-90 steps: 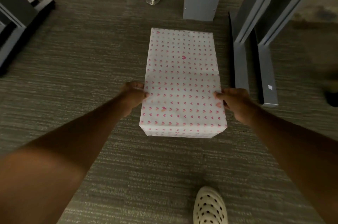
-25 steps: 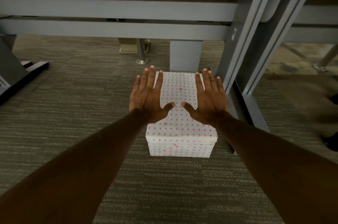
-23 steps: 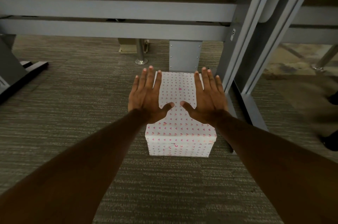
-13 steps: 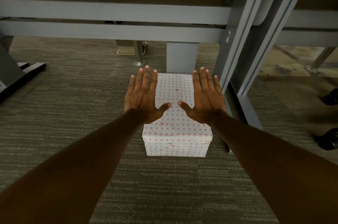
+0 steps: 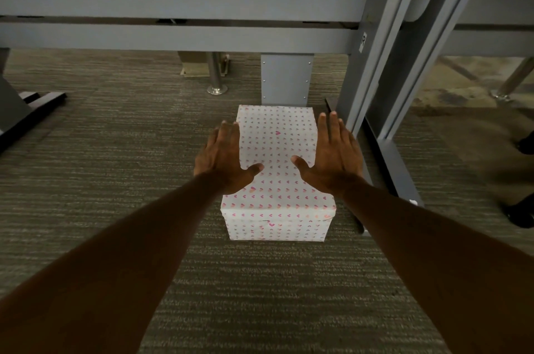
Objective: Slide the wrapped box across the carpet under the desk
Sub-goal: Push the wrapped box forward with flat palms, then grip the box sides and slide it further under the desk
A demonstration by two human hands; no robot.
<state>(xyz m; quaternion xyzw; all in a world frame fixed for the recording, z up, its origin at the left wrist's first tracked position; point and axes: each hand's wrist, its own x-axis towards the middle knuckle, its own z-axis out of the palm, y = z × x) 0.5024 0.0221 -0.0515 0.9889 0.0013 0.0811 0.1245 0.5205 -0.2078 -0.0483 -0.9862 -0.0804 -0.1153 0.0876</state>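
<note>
Where the grey desk leg (image 5: 372, 44) meets the crossbar (image 5: 179, 5), a small white sticker (image 5: 364, 41) reads "R". The wrapped box (image 5: 277, 177), white with pink hearts, lies on the carpet (image 5: 115, 151) at the frame's centre. The left hand (image 5: 224, 161) and right hand (image 5: 335, 158) are spread flat over its long edges, gripping nothing. At 12 o'clock a grey panel (image 5: 286, 79) stands just beyond the box; the desk foot (image 5: 396, 168) runs at 3 o'clock.
</note>
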